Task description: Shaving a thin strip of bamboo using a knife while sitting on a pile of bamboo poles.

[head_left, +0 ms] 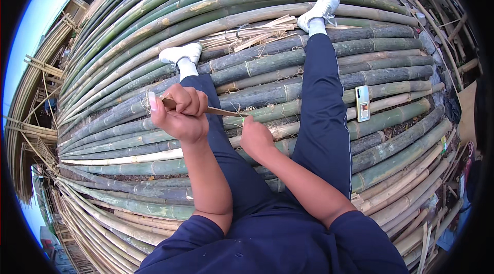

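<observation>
My left hand [184, 112] is closed in a fist, palm side turned up, around a narrow brown strip [222, 112]. One end of the strip shows beside the left thumb; the other reaches toward my right hand [256, 137]. That hand is closed too, its fingertips pinched at the strip's far end, where a tiny green bit shows. Whether the strip is bamboo or part of a tool, I cannot tell. Both hands are above my outstretched legs and a bed of laid bamboo poles [267, 88]. Pale curled shavings lie on the poles around the left hand.
A bundle of split bamboo strips [252, 34] lies between my white shoes [320, 12]. A phone [363, 103] rests on the poles right of my right leg. Stacked bamboo and a pole structure [38, 124] stand at the left. Plastic sheeting [437, 60] edges the right side.
</observation>
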Demonstrator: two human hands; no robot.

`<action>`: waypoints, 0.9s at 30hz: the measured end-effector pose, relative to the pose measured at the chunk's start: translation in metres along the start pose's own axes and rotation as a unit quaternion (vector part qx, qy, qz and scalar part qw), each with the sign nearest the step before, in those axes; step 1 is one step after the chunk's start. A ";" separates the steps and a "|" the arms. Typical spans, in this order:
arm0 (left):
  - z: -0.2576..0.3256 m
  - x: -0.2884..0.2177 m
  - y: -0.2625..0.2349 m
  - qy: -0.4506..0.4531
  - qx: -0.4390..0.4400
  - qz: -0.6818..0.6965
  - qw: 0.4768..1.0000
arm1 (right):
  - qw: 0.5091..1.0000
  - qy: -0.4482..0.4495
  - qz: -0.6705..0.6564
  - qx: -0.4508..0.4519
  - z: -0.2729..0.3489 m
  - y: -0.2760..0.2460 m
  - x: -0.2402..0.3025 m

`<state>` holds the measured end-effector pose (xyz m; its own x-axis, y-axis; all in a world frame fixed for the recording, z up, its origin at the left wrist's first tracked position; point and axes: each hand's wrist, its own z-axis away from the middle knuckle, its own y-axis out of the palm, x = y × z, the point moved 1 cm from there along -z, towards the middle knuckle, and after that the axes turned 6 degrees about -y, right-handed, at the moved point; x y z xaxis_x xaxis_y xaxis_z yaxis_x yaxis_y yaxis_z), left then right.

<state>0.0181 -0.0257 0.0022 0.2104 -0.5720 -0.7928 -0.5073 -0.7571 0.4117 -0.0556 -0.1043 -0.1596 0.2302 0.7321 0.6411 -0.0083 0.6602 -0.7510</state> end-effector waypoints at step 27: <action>-0.003 -0.005 -0.024 0.034 -0.113 -0.008 0.993 | 0.993 -0.050 0.049 0.099 -0.021 -0.022 0.002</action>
<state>0.0318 -0.0055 -0.0022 0.2778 -0.5732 -0.7709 -0.3050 -0.8136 0.4951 -0.0349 -0.1213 -0.1451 0.1212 0.8014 0.5857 -0.2191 0.5971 -0.7717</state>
